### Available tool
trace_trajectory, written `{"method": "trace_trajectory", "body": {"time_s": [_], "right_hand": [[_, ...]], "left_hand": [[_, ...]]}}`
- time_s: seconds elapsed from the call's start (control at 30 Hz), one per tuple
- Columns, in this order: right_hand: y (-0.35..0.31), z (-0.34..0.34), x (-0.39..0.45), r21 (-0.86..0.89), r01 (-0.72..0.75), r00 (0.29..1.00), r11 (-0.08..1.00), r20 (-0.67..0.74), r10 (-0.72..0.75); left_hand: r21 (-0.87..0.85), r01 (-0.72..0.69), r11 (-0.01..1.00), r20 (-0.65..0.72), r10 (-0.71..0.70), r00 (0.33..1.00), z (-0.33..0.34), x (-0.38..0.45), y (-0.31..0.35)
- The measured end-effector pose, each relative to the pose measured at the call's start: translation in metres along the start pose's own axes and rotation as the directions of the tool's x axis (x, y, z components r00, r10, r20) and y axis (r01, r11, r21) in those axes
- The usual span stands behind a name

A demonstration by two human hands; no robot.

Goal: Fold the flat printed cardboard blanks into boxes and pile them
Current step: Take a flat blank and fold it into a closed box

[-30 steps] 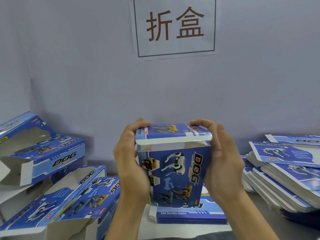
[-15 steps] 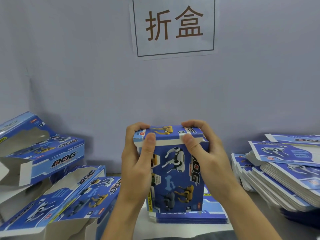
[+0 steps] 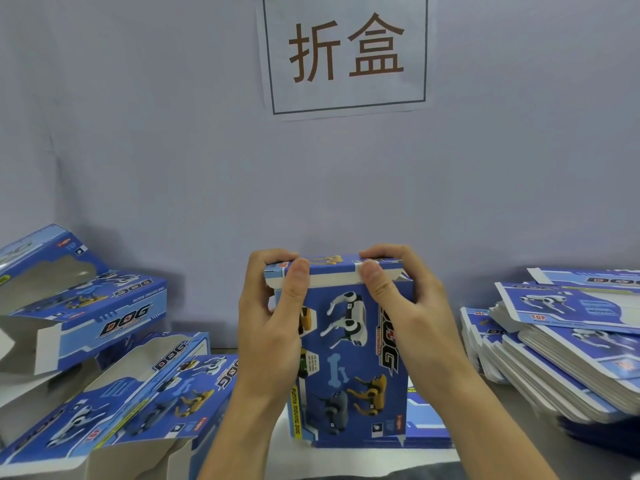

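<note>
A blue printed box (image 3: 349,368) with robot dogs on it stands upright in the middle of the table. My left hand (image 3: 273,327) grips its upper left corner, thumb on the white tuck flap. On the upper right corner my right hand (image 3: 405,306) grips the same way, thumb pressing that flap against the front face and fingers curled over the top lid. Under the box lies a small pile of flat blanks (image 3: 426,427).
Folded boxes (image 3: 104,313) with open ends lie piled at the left, another (image 3: 138,400) nearer me. A tall stack of flat blanks (image 3: 568,348) fills the right side. A grey wall with a paper sign (image 3: 346,53) stands behind.
The top lid has come down onto the box. Both thumbs moved from the sides to the front and now press the white tuck flap.
</note>
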State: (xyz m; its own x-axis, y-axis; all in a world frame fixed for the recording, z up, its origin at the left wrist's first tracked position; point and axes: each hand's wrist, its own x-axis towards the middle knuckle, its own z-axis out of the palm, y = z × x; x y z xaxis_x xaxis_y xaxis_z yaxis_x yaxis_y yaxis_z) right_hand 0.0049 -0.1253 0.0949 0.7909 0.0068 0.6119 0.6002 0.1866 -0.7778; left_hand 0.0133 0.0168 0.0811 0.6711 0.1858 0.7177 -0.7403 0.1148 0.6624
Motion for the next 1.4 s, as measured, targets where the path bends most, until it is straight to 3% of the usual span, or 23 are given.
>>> {"method": "trace_trajectory", "body": {"time_s": [0.4,0.7,0.9,1.2,1.4], "right_hand": [[0.005,-0.016,0.004,0.14,-0.087,0.993,0.986,0.085,0.076],[0.002,-0.021,0.005,0.221,-0.159,0.986,0.962,0.089,0.142],[0.005,-0.007,0.002,0.154,-0.106,0.989,0.982,0.121,0.088],[0.01,-0.008,-0.001,0.128,-0.087,0.994,0.988,0.072,0.078],[0.008,-0.009,0.007,0.064,-0.086,0.99,0.994,0.114,0.078]], "left_hand": [[-0.006,0.039,0.999,0.085,-0.039,0.996,-0.009,0.001,0.007],[-0.103,0.116,0.988,0.245,-0.088,0.966,-0.019,0.004,0.007],[-0.035,0.03,0.999,-0.056,-0.032,0.998,-0.002,0.001,0.002],[-0.074,0.11,0.991,0.007,-0.109,0.994,-0.001,-0.002,0.006],[-0.055,0.123,0.991,0.013,-0.122,0.992,-0.001,-0.004,0.006]]}}
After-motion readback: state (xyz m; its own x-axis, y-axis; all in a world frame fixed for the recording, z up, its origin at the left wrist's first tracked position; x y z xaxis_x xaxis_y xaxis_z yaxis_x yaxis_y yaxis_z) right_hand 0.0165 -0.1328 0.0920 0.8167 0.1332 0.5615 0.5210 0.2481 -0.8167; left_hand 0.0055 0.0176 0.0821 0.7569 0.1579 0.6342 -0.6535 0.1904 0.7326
